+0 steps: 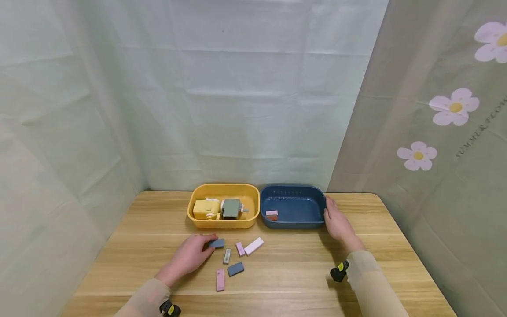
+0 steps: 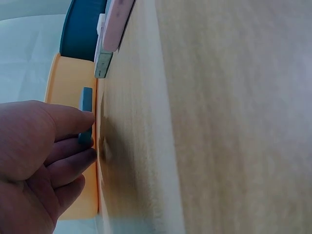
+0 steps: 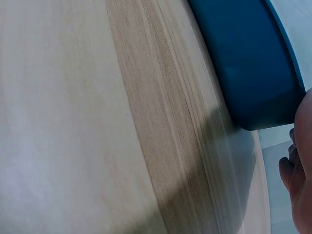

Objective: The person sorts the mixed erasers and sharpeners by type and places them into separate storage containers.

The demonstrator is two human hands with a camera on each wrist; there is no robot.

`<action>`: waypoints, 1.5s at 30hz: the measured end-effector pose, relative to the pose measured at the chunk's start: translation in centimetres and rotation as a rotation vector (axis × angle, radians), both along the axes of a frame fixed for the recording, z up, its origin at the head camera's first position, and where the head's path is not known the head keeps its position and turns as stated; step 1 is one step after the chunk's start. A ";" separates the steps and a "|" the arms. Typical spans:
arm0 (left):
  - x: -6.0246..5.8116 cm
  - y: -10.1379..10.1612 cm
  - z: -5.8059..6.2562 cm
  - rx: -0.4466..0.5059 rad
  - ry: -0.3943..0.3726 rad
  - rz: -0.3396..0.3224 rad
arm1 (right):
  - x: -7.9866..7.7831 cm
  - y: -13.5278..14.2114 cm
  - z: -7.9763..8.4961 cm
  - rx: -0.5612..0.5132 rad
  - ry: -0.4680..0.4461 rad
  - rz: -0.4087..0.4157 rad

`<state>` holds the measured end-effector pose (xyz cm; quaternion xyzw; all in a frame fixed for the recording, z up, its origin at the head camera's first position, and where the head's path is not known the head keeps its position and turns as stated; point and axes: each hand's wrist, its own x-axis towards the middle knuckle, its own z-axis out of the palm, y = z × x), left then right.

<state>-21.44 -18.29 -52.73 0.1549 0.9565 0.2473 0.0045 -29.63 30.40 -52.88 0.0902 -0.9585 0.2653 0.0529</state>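
Observation:
In the head view my left hand pinches a small blue-grey rectangular block between thumb and fingers, in front of the yellow bin. The left wrist view shows this block standing out past the thumb, apparently just above the wood. My right hand rests against the right end of a dark blue bin, its fingers extended along the wall. Inside that bin lie a pink block and a reddish-brown block. In the right wrist view only part of my right hand shows.
A yellow bin holding a yellow toy piece and a grey-green one adjoins the blue bin. Several loose blocks lie on the wooden table, among them a white-pink block and another blue-grey block.

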 end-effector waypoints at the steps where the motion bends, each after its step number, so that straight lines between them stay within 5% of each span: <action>1: 0.0 0.0 0.0 0.002 0.001 0.003 | 0.0 0.0 0.0 0.000 -0.001 0.000; 11: 0.6 0.4 0.2 0.035 0.001 0.019 | 0.2 0.2 0.2 0.008 -0.017 -0.001; 36: 1.1 1.1 0.7 0.110 0.071 -0.145 | 0.0 0.2 -0.1 -0.011 -0.045 0.001; 45: 1.0 1.6 1.1 0.141 0.082 -0.157 | 0.0 0.1 0.1 -0.001 -0.050 -0.001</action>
